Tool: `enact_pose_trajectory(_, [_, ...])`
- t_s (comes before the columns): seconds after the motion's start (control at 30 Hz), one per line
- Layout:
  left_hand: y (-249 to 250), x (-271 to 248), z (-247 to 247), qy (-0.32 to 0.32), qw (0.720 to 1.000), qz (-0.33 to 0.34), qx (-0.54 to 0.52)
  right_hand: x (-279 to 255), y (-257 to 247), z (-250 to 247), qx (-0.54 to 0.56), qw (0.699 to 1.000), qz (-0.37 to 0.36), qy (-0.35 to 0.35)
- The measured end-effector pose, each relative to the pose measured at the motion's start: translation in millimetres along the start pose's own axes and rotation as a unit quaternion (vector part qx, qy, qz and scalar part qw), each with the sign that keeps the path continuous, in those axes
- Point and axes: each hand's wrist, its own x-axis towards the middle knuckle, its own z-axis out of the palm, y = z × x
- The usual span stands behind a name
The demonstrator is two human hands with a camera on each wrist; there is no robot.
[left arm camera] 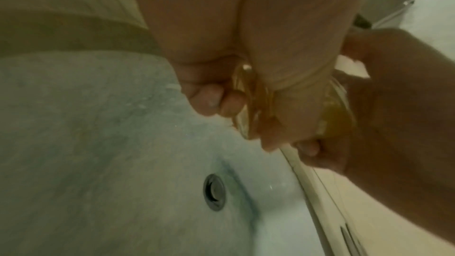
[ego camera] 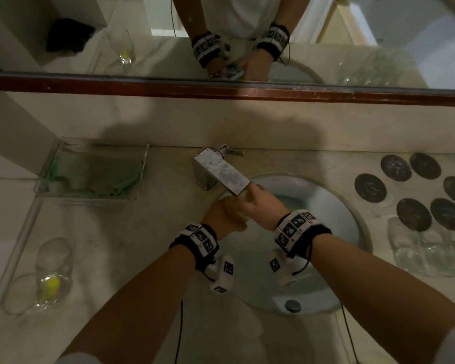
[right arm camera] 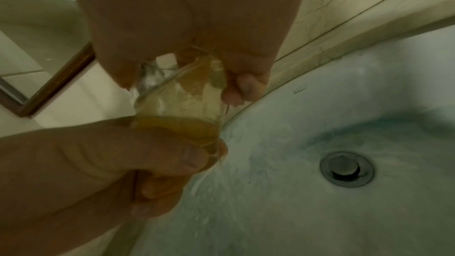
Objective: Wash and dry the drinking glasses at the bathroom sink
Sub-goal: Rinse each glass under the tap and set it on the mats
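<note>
Both hands hold one clear drinking glass (right arm camera: 177, 102) just under the faucet spout (ego camera: 221, 172), over the sink's (ego camera: 334, 203) left rim. My left hand (ego camera: 227, 215) wraps its curled fingers (left arm camera: 209, 100) round the glass's lower end (left arm camera: 253, 108). My right hand (ego camera: 259, 202) grips the upper end, with fingers (right arm camera: 240, 87) curled at the rim. The glass looks yellowish and wet, and water streaks off it into the basin (right arm camera: 320, 104). In the head view the hands hide nearly all of the glass.
Two glasses (ego camera: 50, 274), one with something yellow in it, stand on the left counter. A glass tray (ego camera: 47, 164) holds a green cloth. Dark coasters (ego camera: 371, 187) and several clear glasses (ego camera: 426, 250) sit at the right. The drain (right arm camera: 346, 169) is metal. A mirror (ego camera: 142, 61) hangs behind.
</note>
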Motion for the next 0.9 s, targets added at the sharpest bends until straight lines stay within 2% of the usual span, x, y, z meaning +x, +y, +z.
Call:
enact_pose_trajectory(0.17, [6,-11,15,0.129,0.992,-0.002,0.009,9,-6,11,-0.003,0.996,0.086,0.032])
enact_pose_trajectory(0.23, [7,-12,17,0.141,0.99,0.0,0.021,10,-8,11,0.002,0.995,0.093,0.026])
enact_pose_trajectory(0.3, [7,-9,14,0.1,0.995,-0.012,0.026,7,-7,10,-0.013,0.996,0.081,0.02])
enact_pose_trajectory(0.37, [5,-6,4,0.029,0.999,-0.019,0.037,4,-2,8,-0.022,0.998,0.058,0.023])
enact_pose_trajectory(0.47, [6,-8,-15,-0.076,0.996,-0.035,-0.006,-1,4,6,-0.032,0.999,0.01,0.01])
enact_pose_trajectory(0.57, [5,-5,-21,-0.112,0.992,-0.05,0.011,-6,0,5,-0.006,1.0,-0.013,-0.005])
enact_pose_trajectory(0.63, [1,-5,-16,-0.072,0.996,-0.042,0.022,-2,0,10,0.037,0.999,0.003,-0.004])
enact_pose_trajectory(0.73, [-2,-7,0,0.074,0.996,-0.037,0.018,10,-2,21,0.111,0.991,0.071,0.013])
enact_pose_trajectory(0.8, [-1,-10,9,0.133,0.99,-0.044,0.02,15,-5,20,0.139,0.986,0.094,0.017])
enact_pose_trajectory(0.87, [0,-9,9,0.126,0.991,-0.05,0.008,13,-6,16,0.118,0.989,0.084,0.012])
enact_pose_trajectory(0.9, [1,-8,6,0.095,0.994,-0.05,0.007,8,-6,12,0.094,0.993,0.073,0.009])
